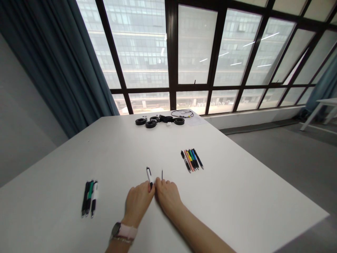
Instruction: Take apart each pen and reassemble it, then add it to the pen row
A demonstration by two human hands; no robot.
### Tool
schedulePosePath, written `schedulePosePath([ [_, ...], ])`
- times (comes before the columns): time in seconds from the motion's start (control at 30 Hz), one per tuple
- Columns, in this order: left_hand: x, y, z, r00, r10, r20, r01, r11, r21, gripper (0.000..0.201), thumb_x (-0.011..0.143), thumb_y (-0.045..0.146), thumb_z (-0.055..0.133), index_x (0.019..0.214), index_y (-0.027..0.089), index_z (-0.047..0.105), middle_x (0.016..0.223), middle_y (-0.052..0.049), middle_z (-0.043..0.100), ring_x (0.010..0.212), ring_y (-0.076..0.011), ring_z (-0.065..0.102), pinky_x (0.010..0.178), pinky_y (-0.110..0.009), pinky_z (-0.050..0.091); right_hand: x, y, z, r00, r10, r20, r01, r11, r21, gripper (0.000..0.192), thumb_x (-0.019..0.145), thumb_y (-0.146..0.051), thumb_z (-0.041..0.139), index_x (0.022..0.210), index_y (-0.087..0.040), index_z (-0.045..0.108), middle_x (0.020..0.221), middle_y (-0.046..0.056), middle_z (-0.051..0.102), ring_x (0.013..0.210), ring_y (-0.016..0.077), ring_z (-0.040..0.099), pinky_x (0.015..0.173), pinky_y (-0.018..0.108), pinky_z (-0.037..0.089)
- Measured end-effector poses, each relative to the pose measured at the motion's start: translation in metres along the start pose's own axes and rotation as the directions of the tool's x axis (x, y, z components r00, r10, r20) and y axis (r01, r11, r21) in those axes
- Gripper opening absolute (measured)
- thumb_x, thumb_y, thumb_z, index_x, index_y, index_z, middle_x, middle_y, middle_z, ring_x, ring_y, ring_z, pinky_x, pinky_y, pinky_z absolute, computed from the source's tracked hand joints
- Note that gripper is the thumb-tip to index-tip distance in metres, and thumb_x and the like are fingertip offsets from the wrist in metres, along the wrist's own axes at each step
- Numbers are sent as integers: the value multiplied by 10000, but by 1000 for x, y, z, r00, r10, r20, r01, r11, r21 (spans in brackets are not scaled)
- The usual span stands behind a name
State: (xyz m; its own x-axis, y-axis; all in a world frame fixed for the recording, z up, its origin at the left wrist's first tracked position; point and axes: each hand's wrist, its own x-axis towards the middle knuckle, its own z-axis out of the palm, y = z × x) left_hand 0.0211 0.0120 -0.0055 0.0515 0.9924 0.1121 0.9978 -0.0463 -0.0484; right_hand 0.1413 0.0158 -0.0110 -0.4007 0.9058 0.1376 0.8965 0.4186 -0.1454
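Observation:
Both hands meet at the middle of the white table (237,196). My left hand (138,202), with a watch on a pink strap at the wrist, pinches the near end of a white pen with a black clip (149,174). My right hand (167,196) touches the left hand's fingertips and holds a thin dark refill (162,173) that sticks out away from me. A row of several coloured pens (192,160) lies to the right, beyond the hands. To the left lie three dark, green and white pens (89,198).
At the table's far edge sit black tape rolls (151,123), small black parts and a coiled cable (182,113). Behind them are large windows and a blue curtain (52,66). The floor drops off past the table's right edge; another white table (328,102) stands far right.

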Motion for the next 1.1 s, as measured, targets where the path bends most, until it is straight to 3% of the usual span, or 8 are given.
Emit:
schedulePosePath([
  [0.27,-2,0,1,1000,-8,-7,8,999,-31,355,912,294,318,740,187,610,717,-86,688,698,-235,651,615,-320,334,-1,1,-2,1000,-15,-11,15,1000,8,181,936,-136,388,1078,-143,500,895,107,659,780,237,652,639,351,509],
  [0.43,0,-8,9,990,-136,24,137,950,-282,366,908,394,325,678,213,545,652,-43,649,608,-185,595,545,-282,283,-2,2,-5,999,-36,13,35,999,5,223,917,-77,380,1100,-138,492,909,110,653,794,232,653,648,345,506],
  [0.53,6,-16,18,974,-220,60,213,787,-578,388,877,489,350,658,216,518,616,-18,612,573,-172,554,532,-266,306,-3,2,-6,999,-43,26,43,999,2,238,908,-60,374,1102,-138,490,912,108,651,796,226,651,642,328,498],
  [0.63,13,-23,24,959,-283,23,173,517,-838,464,811,616,375,644,208,522,544,-5,554,531,-172,520,519,-268,356,-4,3,-6,998,-59,12,59,998,13,265,904,-54,372,1128,-142,482,928,100,652,801,219,647,646,315,490],
  [0.7,16,-25,26,944,-330,23,150,364,-919,519,765,674,395,656,192,555,540,-13,556,519,-171,518,500,-268,378,-6,3,-7,997,-74,-9,74,997,35,281,904,-54,367,1145,-147,478,935,91,654,803,218,647,646,313,487],
  [0.83,19,-22,24,929,-347,127,195,169,-966,567,718,662,478,883,143,633,656,-57,634,486,-161,532,404,-252,378,-7,5,-10,995,-94,-22,96,992,81,281,908,-61,359,1141,-156,483,939,83,657,809,220,648,641,313,481],
  [0.93,19,-19,25,923,-334,192,230,77,-970,575,674,627,557,968,138,624,785,-95,668,541,-176,590,367,-246,401,-7,5,-10,996,-89,-3,89,992,90,263,910,-66,362,1119,-160,493,936,85,661,808,215,651,635,305,474],
  [1.1,18,-19,26,923,-358,145,196,111,-974,573,623,715,551,725,154,610,510,-15,567,406,-135,505,337,-221,359,-5,4,-6,995,-97,8,97,994,60,225,904,-65,381,1070,-154,502,916,86,660,792,215,651,623,299,470],
])
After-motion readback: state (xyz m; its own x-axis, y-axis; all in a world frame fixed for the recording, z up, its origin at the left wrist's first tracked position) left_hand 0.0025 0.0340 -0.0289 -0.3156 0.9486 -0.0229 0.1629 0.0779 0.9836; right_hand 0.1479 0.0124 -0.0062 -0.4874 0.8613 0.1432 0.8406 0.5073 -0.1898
